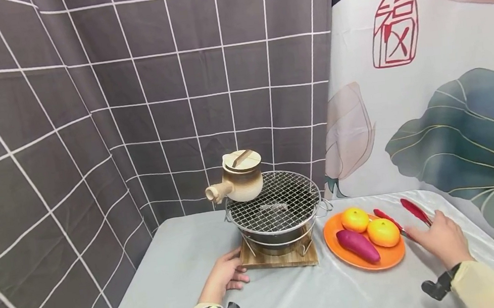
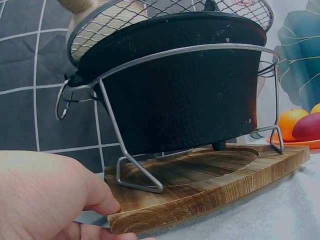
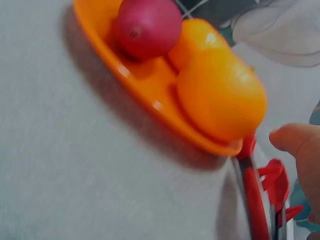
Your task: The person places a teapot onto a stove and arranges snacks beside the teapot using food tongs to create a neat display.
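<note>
At the front left corner of a wooden board [image 1: 282, 260], my left hand [image 1: 225, 274] pinches the edge, one digit on top and fingers lower, as the left wrist view shows. The board [image 2: 210, 192] carries a black round stove [image 2: 180, 95] in a wire stand, topped by a mesh grill [image 1: 295, 194]. My right hand [image 1: 444, 240] hovers around a pair of red-tipped tongs [image 1: 415, 210], thumb and fingers spread. In the right wrist view its fingertip shows apart from the tongs [image 3: 256, 200], which lie right beside the orange plate's rim [image 3: 145, 97].
A lidded clay pot [image 1: 245, 182] with a side handle sits at the grill's left. The orange plate [image 1: 338, 250] holds two orange fruits [image 1: 383, 232] and a purple sweet potato [image 1: 358, 245]. A grey grid curtain [image 1: 201, 78] hangs behind the cloth-covered table [image 1: 162, 290].
</note>
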A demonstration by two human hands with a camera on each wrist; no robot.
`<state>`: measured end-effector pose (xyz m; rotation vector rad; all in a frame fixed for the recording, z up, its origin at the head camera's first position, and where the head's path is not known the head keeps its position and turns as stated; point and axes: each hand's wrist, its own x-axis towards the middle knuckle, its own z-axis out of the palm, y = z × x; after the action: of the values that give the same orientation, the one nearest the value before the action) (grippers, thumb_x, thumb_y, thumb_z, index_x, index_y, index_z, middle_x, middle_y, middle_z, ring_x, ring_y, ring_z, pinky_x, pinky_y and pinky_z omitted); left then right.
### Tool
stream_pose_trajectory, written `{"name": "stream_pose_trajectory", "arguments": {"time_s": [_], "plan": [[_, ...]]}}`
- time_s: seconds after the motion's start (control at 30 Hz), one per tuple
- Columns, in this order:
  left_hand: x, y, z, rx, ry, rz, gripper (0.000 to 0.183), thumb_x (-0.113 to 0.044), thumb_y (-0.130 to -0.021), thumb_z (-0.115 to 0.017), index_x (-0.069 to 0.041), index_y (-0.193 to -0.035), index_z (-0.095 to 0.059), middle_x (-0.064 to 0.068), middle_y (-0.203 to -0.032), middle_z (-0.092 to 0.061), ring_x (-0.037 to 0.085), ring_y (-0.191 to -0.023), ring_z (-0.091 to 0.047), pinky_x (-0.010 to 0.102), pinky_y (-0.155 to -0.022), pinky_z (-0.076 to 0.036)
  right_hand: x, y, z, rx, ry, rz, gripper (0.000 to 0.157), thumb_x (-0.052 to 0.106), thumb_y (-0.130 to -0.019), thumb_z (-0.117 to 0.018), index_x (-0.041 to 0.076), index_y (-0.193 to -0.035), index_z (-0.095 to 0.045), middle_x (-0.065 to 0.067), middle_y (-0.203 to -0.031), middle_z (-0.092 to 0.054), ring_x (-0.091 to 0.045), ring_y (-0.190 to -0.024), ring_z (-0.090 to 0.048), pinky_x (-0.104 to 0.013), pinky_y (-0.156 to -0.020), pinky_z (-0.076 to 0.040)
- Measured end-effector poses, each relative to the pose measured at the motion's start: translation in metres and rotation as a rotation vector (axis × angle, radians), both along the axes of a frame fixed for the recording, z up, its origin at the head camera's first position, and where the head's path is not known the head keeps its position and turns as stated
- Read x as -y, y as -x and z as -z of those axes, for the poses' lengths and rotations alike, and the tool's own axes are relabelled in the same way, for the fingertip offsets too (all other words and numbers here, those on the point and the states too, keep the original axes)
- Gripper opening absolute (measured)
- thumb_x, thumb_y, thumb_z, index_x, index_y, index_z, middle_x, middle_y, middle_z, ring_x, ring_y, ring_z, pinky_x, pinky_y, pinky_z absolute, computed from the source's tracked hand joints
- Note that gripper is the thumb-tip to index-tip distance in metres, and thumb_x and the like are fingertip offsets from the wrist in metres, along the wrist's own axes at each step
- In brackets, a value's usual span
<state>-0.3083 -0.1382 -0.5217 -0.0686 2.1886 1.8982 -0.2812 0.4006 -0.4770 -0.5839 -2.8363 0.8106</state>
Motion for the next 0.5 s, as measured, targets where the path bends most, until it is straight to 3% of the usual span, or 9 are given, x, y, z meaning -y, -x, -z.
{"name": "stream_pose_trajectory", "arguments": {"time_s": [0.13,0.3,0.5], "plan": [[-0.001,-0.001,-0.003,-0.008,0.004,-0.008,0.061,-0.013,-0.098,-0.050,-0.002,-0.156,-0.034,0.013,-0.089,-0.060,0.016,-0.060,-0.068,0.024,-0.045,-0.054,-0.003,0.000,0.011,0.073,0.022,0.035,0.130,0.068,-0.084,-0.064,-0.028,-0.144,0.001,-0.053,-0.136,-0.021,-0.064,-0.124,-0.025,-0.074,-0.108,-0.027],[-0.003,-0.002,-0.003,-0.011,-0.001,-0.014,0.060,-0.012,-0.098,-0.049,-0.002,-0.156,-0.034,0.013,-0.088,-0.060,0.016,-0.059,-0.068,0.024,-0.045,-0.054,-0.002,-0.002,0.022,0.162,0.031,0.126,0.136,0.079,-0.081,-0.057,-0.027,-0.143,0.002,-0.051,-0.133,-0.020,-0.063,-0.123,-0.025,-0.073,-0.108,-0.029],[-0.002,-0.001,-0.001,-0.001,-0.006,-0.024,0.061,-0.012,-0.097,-0.049,-0.003,-0.156,-0.034,0.012,-0.088,-0.060,0.016,-0.059,-0.068,0.025,-0.045,-0.054,-0.003,0.001,0.030,0.212,-0.026,0.150,0.136,0.086,-0.077,-0.053,-0.028,-0.138,-0.010,-0.049,-0.126,-0.025,-0.062,-0.115,-0.028,-0.072,-0.102,-0.034]]}}
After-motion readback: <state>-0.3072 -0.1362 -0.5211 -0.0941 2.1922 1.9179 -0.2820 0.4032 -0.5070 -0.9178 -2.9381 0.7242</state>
